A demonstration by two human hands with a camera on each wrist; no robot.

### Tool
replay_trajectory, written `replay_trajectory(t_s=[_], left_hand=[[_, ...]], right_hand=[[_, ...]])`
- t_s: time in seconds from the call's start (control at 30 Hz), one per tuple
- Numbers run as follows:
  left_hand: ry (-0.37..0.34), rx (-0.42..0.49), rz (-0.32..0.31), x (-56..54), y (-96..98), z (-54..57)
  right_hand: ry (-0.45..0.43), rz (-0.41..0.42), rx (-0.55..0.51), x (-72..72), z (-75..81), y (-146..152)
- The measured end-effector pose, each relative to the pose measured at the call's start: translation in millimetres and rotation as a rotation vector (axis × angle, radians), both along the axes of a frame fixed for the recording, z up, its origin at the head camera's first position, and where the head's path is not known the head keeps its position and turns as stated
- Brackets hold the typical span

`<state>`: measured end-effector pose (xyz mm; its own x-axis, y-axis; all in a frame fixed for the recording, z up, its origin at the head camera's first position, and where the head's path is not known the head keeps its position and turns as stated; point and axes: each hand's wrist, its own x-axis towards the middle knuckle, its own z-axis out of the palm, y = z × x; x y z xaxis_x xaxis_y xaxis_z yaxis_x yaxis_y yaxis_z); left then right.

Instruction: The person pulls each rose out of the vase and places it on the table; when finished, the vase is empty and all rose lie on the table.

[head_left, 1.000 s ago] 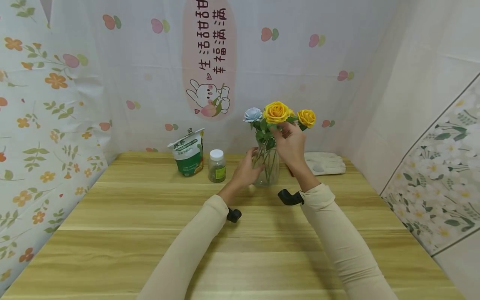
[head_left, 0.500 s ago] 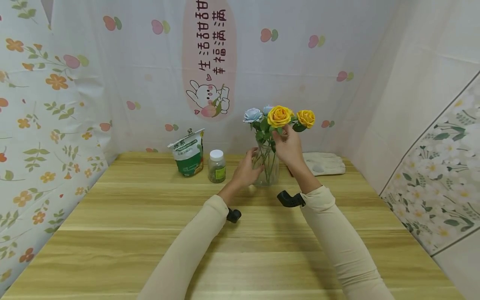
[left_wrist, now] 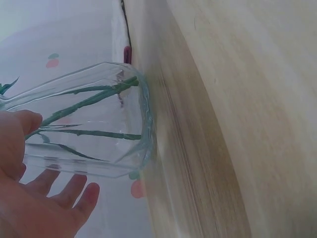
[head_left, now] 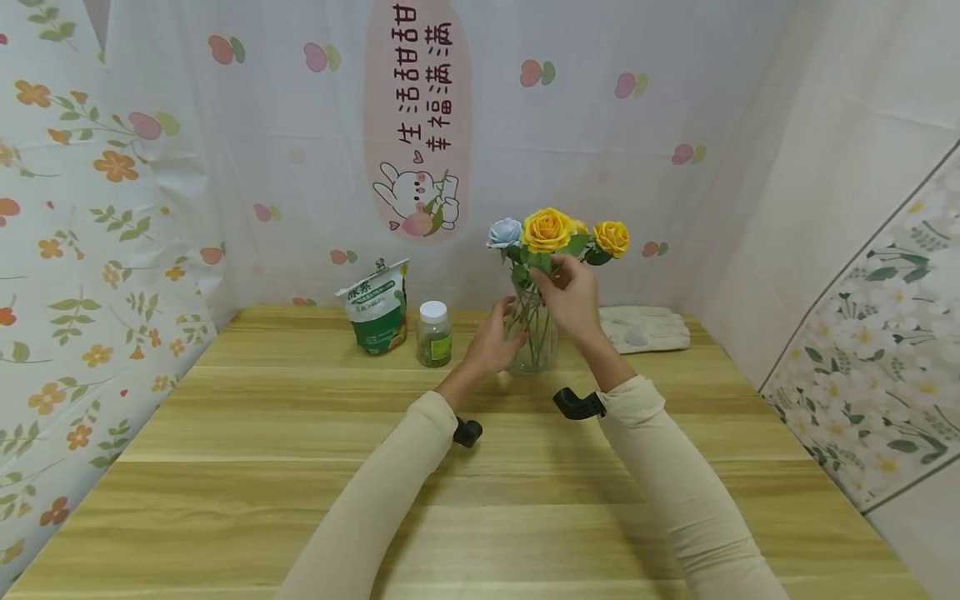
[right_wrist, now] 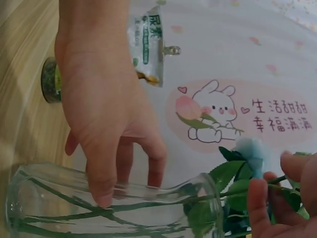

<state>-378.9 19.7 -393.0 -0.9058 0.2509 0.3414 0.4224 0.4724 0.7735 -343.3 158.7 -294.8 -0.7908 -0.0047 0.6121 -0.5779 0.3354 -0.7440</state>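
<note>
A clear glass vase [head_left: 542, 354] stands at the table's back, green stems crossing inside it. My left hand [head_left: 489, 340] holds it from the left; in the left wrist view the thumb is on the near wall and the fingers [left_wrist: 89, 196] reach around the far side. With thumb and fingers, my right hand [head_left: 576, 302] pinches the stem of a big yellow rose [head_left: 547, 230] just below the bloom. A light blue rose [head_left: 505, 233] leans left and another yellow rose [head_left: 611, 239] leans right. Leaves crowd the vase's mouth [right_wrist: 210, 198] in the right wrist view.
Left of the vase are a white-lidded jar [head_left: 434, 340] and a green and white pouch [head_left: 377, 315] with a clip on top. Whitish gloves [head_left: 648, 327] lie to the right. A printed curtain [head_left: 300, 167] hangs behind the wooden table [head_left: 480, 517].
My right hand and the yellow rose it pinches shifted slightly right and down, then back left. A second blue bloom showed briefly and is hidden again. My left hand stays on the vase.
</note>
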Motion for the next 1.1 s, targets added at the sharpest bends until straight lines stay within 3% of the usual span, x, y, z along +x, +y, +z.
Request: replay_trajectory(t_s=[0.1, 0.33, 0.5, 0.67, 0.87, 1.1], left_hand=[[-0.004, -0.003, -0.003, 0.8, 0.0, -0.5], [-0.008, 0.008, -0.016, 2.0, 0.0, -0.6], [0.011, 0.003, -0.025, 1.1, 0.3, -1.5], [0.019, -0.015, -0.012, 2.0, 0.4, 0.1], [0.016, -0.010, -0.016, 4.0, 0.3, 1.2], [0.011, -0.011, -0.017, 2.4, 0.4, -1.5]], right_hand=[[0.045, -0.011, -0.017, 2.0, -2.1, -3], [0.115, -0.118, -0.060, 28.5, 13.0, -16], [0.244, -0.167, -0.125, 28.1, 15.0, -16], [0.382, -0.139, -0.182, 25.2, 20.6, -14], [0.465, -0.099, -0.219, 29.0, 32.7, -11], [0.500, -0.139, -0.306, 26.8, 42.9, -3]])
